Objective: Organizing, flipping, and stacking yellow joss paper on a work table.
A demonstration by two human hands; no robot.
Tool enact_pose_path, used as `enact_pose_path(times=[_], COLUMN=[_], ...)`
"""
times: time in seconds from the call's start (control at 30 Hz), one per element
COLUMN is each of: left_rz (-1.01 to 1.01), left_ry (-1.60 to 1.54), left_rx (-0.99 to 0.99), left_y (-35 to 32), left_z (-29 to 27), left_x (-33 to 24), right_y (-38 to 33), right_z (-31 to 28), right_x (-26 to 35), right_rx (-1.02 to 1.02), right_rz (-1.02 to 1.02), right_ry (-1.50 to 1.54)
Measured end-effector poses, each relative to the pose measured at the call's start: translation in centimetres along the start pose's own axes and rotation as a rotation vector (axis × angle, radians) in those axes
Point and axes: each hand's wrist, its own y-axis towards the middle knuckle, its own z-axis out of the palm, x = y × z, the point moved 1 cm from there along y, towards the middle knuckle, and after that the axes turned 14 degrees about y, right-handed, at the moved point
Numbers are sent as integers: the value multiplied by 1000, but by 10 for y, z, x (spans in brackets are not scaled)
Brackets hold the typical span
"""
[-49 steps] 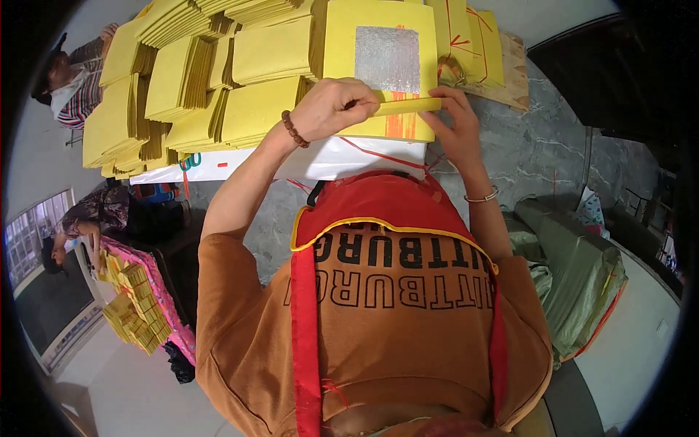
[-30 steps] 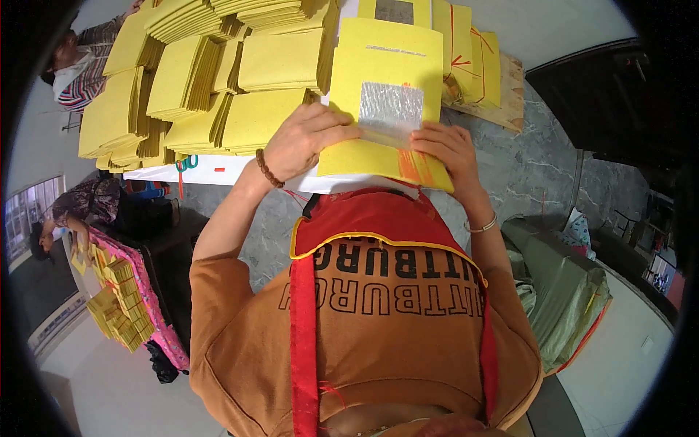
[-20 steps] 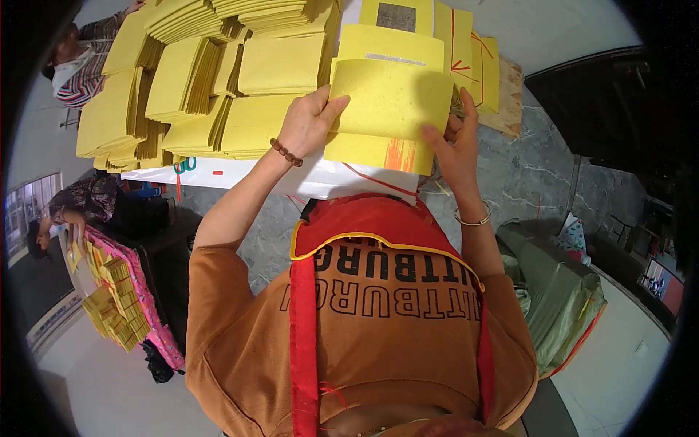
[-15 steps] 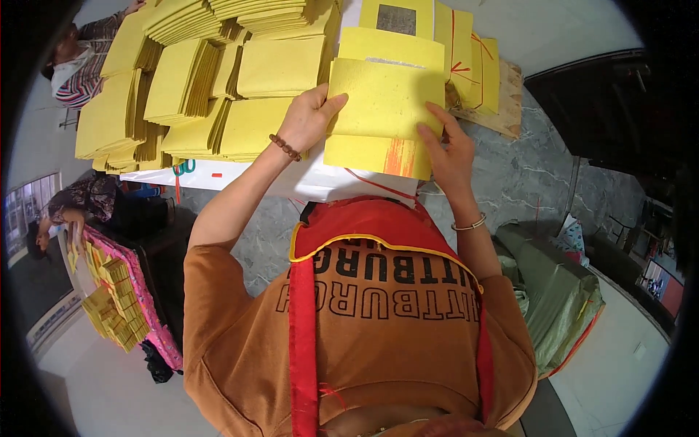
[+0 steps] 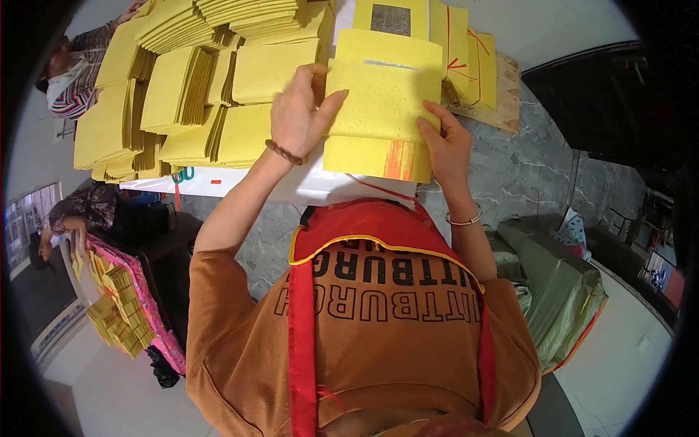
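Note:
A folded yellow paper sheet [image 5: 382, 102] lies in front of me on more yellow paper; the paper below its near edge carries an orange patch [image 5: 400, 159]. My left hand [image 5: 302, 109] is at its left side, thumb tip by the edge and fingers lifted apart, holding nothing. On the opposite edge, my right hand [image 5: 446, 138] pinches the yellow paper between thumb and fingers. Just beyond lies yellow paper with a grey square [image 5: 391, 20], and a silvery strip [image 5: 389, 64] shows near the sheet's top.
Stacks of folded yellow paper [image 5: 171, 91] fill the table's left side. Bundles tied with red string [image 5: 477, 69] stand on a wooden board [image 5: 502, 102] at right. Green scissors handles [image 5: 183, 175] lie at the white table edge [image 5: 247, 182]. Other people work at far left.
My left hand has let go of the sheet's left edge and shifted slightly left, its fingers lifting. My right hand stays at the right edge, and the upper sheet sits slightly farther away.

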Motion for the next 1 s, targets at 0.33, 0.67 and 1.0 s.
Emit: enact_pose_path(times=[0.33,0.67,1.0], left_rz=[721,734,802], left_ry=[386,340,579], left_rx=[208,214,25], left_y=[-33,-29,-23], left_z=[21,23,31], left_x=[-27,-24,-49], right_y=[4,-47,-31], right_z=[0,3,-17], right_x=[1,0,-1], right_rx=[12,357,510], right_rz=[-18,-518,-336], right_ry=[-43,-865,-288])
